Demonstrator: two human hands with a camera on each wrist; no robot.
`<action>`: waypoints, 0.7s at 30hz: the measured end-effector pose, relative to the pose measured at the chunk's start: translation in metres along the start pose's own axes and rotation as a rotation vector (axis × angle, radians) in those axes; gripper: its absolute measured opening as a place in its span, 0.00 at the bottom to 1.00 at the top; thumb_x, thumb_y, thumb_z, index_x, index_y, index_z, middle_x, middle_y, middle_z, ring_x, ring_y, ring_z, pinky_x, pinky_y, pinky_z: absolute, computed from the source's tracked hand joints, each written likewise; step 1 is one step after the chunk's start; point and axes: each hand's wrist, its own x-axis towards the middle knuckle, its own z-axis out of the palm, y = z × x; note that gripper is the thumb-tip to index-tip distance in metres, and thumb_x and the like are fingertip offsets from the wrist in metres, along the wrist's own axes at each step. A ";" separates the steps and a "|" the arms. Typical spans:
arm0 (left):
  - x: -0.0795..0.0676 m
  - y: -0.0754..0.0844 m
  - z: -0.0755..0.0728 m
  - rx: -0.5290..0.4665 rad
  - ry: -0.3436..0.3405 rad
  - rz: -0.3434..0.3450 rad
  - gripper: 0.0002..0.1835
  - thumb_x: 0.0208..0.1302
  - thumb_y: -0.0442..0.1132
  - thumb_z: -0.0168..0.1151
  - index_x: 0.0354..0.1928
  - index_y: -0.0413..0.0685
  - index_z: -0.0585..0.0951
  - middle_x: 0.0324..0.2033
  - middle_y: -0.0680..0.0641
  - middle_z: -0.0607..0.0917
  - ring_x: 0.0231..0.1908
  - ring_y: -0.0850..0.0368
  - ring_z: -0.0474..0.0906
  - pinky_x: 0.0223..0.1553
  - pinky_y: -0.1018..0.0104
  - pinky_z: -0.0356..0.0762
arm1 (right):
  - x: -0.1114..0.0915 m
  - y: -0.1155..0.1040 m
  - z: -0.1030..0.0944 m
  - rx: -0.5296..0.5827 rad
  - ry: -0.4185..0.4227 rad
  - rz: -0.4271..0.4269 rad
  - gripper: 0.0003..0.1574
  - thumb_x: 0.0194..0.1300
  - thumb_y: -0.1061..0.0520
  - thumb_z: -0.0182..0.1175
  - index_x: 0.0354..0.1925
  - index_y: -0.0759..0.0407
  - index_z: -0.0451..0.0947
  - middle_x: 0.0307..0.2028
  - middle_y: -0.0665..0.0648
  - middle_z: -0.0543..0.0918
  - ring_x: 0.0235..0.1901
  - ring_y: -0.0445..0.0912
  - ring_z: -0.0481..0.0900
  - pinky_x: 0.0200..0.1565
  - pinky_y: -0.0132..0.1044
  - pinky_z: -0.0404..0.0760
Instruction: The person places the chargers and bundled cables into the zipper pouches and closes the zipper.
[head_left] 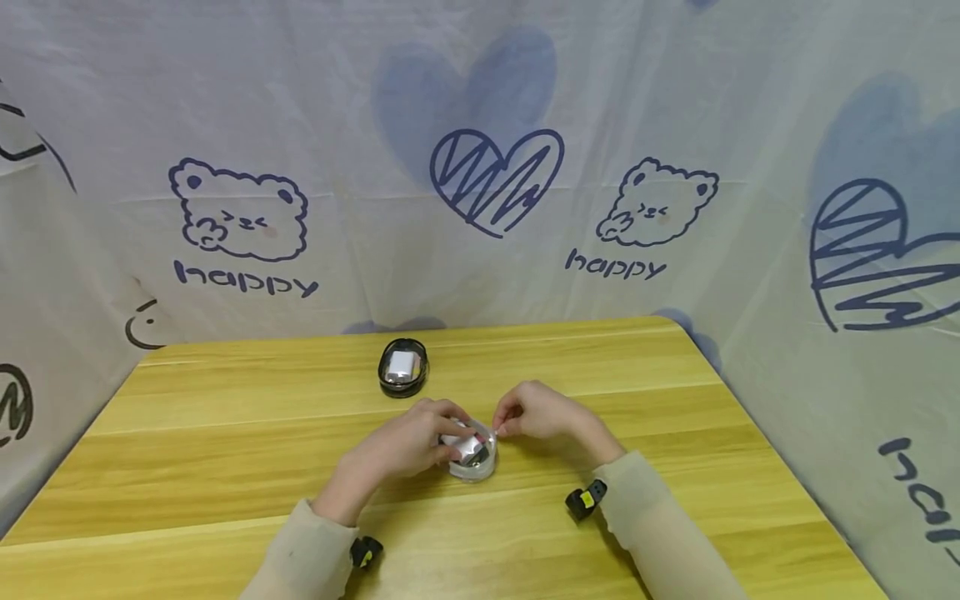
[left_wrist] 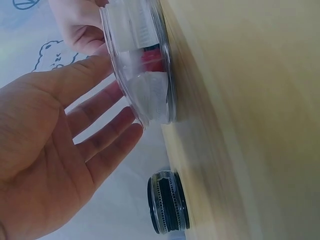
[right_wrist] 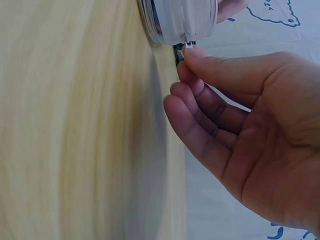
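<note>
A small clear oval zip pouch (head_left: 482, 467) with pale trim stands on the wooden table, with white, red and dark items visible inside. From above, my left hand (head_left: 408, 437) rests on it. In the left wrist view the fingers (left_wrist: 117, 150) extend fairly straight, their tips touching the pouch's upper face. At the pouch's right side, my right hand (head_left: 543, 411) pinches a small pale zipper pull (right_wrist: 189, 45) between thumb and forefinger. The other right-hand fingers are loosely bent. Part of the pouch is hidden under the left hand.
Behind the hands, a second clear pouch (head_left: 402, 388) with black trim lies near the table's back edge, a white item inside. The wooden table (head_left: 225, 467) ends at a printed cloth backdrop (head_left: 360, 150), which also hangs at both sides.
</note>
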 end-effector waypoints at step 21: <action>0.001 -0.001 0.002 -0.040 0.029 0.068 0.17 0.63 0.34 0.74 0.54 0.42 0.89 0.53 0.46 0.85 0.55 0.48 0.81 0.56 0.55 0.82 | 0.006 -0.002 0.010 -0.032 0.119 -0.025 0.07 0.71 0.62 0.67 0.35 0.54 0.88 0.33 0.46 0.87 0.33 0.39 0.77 0.38 0.33 0.77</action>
